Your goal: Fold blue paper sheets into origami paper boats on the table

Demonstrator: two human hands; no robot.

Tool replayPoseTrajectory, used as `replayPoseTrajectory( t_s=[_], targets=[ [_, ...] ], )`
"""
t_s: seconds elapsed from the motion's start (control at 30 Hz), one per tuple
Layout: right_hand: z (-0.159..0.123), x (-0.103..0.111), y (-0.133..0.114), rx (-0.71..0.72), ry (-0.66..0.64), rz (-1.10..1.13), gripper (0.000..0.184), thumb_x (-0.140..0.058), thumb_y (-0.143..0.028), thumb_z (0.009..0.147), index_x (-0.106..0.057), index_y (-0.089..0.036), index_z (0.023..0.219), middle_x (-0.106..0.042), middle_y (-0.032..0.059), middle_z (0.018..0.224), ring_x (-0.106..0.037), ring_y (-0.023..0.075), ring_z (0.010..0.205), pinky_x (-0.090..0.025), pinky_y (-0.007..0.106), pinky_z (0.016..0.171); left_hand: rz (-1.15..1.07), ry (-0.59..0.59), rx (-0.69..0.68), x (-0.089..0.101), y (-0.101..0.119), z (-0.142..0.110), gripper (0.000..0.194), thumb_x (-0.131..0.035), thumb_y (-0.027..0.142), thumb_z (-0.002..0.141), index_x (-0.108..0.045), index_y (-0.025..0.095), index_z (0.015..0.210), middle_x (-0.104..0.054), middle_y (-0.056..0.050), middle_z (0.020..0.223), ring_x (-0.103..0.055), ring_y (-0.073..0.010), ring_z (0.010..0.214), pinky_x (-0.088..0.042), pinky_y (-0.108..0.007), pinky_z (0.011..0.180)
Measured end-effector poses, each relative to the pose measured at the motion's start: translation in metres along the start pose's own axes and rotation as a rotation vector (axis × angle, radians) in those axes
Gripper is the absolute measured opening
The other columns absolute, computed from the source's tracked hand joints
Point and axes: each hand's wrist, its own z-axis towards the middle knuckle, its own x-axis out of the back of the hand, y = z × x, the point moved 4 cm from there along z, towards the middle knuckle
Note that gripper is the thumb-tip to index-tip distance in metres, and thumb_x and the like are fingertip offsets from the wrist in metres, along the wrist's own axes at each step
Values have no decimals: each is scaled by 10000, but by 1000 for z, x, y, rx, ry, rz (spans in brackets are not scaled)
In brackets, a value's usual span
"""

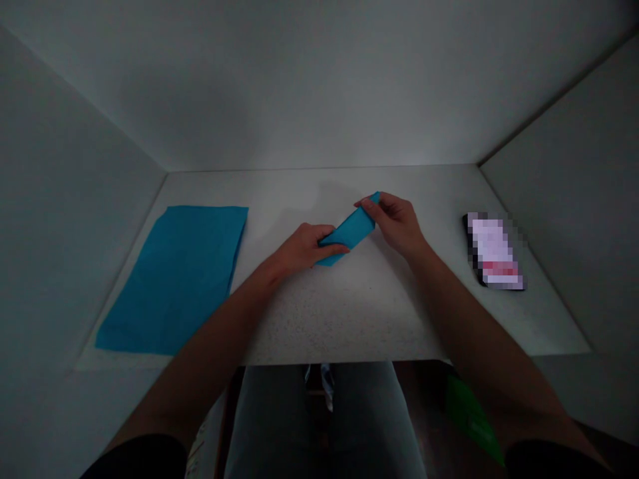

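A folded piece of blue paper [353, 229] is held slantwise above the white table, its right end higher than its left. My left hand [310, 246] grips the lower left end, thumb and fingers closed on it. At the upper right corner, my right hand [397, 219] pinches the same piece between thumb and fingers. The part of the paper inside each grip is hidden. To the left lies a flat stack of larger blue sheets [180, 276], apart from both hands.
A phone with a blurred-out lit screen [494, 253] lies on the right of the white table [339, 319]. Walls close in the table at the back [319, 86] and both sides. Below the front edge are my legs [272, 419] and a green object [472, 416].
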Motion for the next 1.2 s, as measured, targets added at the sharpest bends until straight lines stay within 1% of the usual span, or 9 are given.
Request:
replayPoseTrajectory(
  t_s=[0.23, 0.3, 0.4, 0.53, 0.63, 0.77, 0.93, 1.07, 1.2],
  targets=[
    [-1, 16, 5, 19, 141, -93, 735, -604, -902, 1027, -764, -221, 803, -599, 11, 669, -536, 142, 579, -476, 296, 564, 115, 74, -70, 8, -5, 1, 524, -712, 637, 973, -636, 199, 695, -550, 31, 589, -510, -113, 564, -334, -238, 541],
    [2, 25, 9, 54, 200, -117, 732, -591, -890, 1044, -712, -224, 764, -564, 6, 652, -523, 140, 576, -470, 302, 571, 95, 168, -68, 18, -12, 2, 548, -703, 669, 980, -659, 198, 703, -561, 30, 558, -505, -110, 535, -338, -232, 528],
    [8, 38, 14, 113, 243, -116, 684, -609, -879, 1043, -717, -235, 841, -548, -7, 666, -521, 139, 594, -462, 291, 572, 34, 395, -55, 36, -21, 3, 497, -736, 658, 969, -690, 201, 780, -578, 34, 552, -486, -102, 491, -337, -219, 494],
    [12, 38, 21, 131, 104, -50, 566, -696, -816, 1033, -744, -253, 1078, -599, -22, 714, -537, 135, 603, -485, 276, 574, -111, 601, -24, 51, -30, 4, 366, -689, 560, 1039, -671, 222, 900, -602, 45, 627, -459, -84, 422, -322, -202, 420],
    [8, 31, 22, 174, -11, -63, 496, -736, -741, 1046, -724, -275, 1217, -634, -19, 764, -587, 147, 639, -546, 294, 624, -152, 646, -33, 56, -34, 4, 329, -697, 526, 1053, -651, 229, 920, -591, 50, 647, -473, -81, 413, -319, -192, 396],
    [1, 29, 18, 287, -40, -184, 472, -771, -644, 1055, -707, -307, 1378, -620, -13, 837, -589, 160, 677, -554, 311, 633, -122, 653, -76, 61, -37, 2, 364, -703, 576, 1052, -657, 232, 940, -597, 46, 666, -482, -81, 426, -322, -190, 398],
    [-2, 32, 11, 374, -70, -309, 400, -794, -532, 1052, -742, -279, 1358, -717, 53, 1090, -614, 153, 732, -575, 309, 662, -18, 608, -159, 64, -34, 0, 461, -664, 665, 1055, -678, 227, 913, -576, 41, 630, -464, -88, 449, -347, -201, 434],
    [-4, 25, 7, 409, -186, -346, 241, -764, -439, 1074, -797, -249, 1218, -767, 52, 1014, -662, 166, 760, -581, 311, 717, 36, 611, -177, 65, -34, 0, 487, -643, 692, 1063, -674, 229, 917, -568, 40, 619, -481, -99, 467, -354, -210, 457],
    [-7, 19, 8, 330, -287, -358, 238, -779, -454, 1045, -822, -231, 1117, -796, 31, 953, -643, 141, 691, -517, 270, 650, 62, 676, -174, 66, -37, 0, 442, -640, 660, 1077, -672, 229, 985, -587, 36, 669, -504, -96, 497, -360, -207, 478]
  ],
)
